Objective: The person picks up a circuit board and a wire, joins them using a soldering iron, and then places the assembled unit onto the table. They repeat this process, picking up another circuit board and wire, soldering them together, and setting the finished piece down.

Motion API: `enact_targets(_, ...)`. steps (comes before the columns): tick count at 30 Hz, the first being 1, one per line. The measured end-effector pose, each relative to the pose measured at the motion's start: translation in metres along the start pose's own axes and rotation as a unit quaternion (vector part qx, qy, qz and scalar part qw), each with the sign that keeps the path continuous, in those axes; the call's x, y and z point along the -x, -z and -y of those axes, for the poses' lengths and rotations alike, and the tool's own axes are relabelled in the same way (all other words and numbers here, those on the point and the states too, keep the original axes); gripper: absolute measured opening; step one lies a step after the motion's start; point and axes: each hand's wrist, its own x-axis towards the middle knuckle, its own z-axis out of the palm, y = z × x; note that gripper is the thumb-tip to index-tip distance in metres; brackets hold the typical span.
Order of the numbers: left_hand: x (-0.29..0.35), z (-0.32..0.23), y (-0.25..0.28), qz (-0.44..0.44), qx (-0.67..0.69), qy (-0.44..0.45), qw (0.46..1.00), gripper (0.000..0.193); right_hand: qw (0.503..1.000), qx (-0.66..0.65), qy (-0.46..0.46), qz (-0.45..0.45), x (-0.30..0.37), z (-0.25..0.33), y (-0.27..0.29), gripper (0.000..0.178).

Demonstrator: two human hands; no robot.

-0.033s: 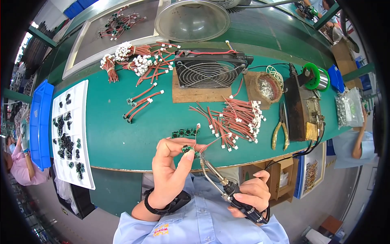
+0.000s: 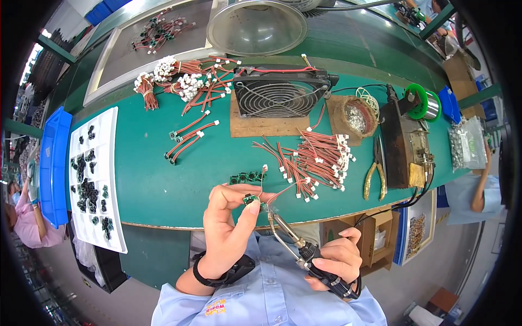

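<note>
The left hand [image 2: 229, 227] has its thumb and fingers closed in a pinch on a small green circuit board [image 2: 249, 200], held up over the near edge of the table [image 2: 163, 201]. The right hand [image 2: 338, 259] has its fingers wrapped round the black handle of a soldering iron [image 2: 310, 252], a thin bent metal tube running beside its shaft. The iron's tip points up and left at the board's right end, close by the left fingers — whether it touches, I cannot tell. A thin wire rises from the board to a white connector [image 2: 265, 169] just above the left fingers. Just beyond these fingers lies a row of green boards [image 2: 247, 177]; beyond and to their right, a loose heap of red wires [image 2: 318, 155] with white plugs. Right of the heap, up from the right hand, lie yellow-handled pliers [image 2: 371, 182]. Farther ahead of the left fingers stands a black fan [image 2: 280, 99], and beyond them to the left lie several wired boards [image 2: 185, 146]. Farther left is a white tray [image 2: 111, 138] of small dark parts — past it, a blue bin [image 2: 53, 168].
</note>
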Motion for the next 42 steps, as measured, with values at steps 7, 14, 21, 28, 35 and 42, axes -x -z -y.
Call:
enact_targets(7, -0.002, -0.006, 0.002, 0.0, 0.024, 0.021, 0.999, 0.011, 1.0, 0.003, 0.003, -0.023, 0.002, 0.001, 0.008, 0.038)
enact_targets(14, -0.005, -0.016, 0.006, -0.021, 0.092, 0.071, 0.993, 0.005, 0.971, 0.006, -0.051, -0.233, 0.014, -0.022, -0.002, 0.04)
enact_targets(21, -0.026, 0.005, 0.085, -0.172, -0.22, -0.013, 0.96, 0.005, 0.928, -0.053, -0.2, -0.309, -0.006, -0.025, -0.015, 0.035)
enact_targets(28, -0.016, 0.014, 0.124, -0.204, -0.595, 0.015, 0.778, 0.016, 0.951, 0.169, -0.15, -0.213, -0.05, -0.037, -0.05, 0.023)
enact_targets(35, -0.008, -0.006, 0.08, -0.215, -0.568, -0.097, 0.789, 0.019, 0.949, 0.274, -0.1, -0.119, -0.07, -0.049, -0.064, 0.026)
enact_targets(42, 0.005, -0.016, 0.033, -0.079, -0.502, -0.107, 0.854, 0.023, 0.95, 0.255, -0.136, -0.116, -0.069, -0.055, -0.056, 0.034)
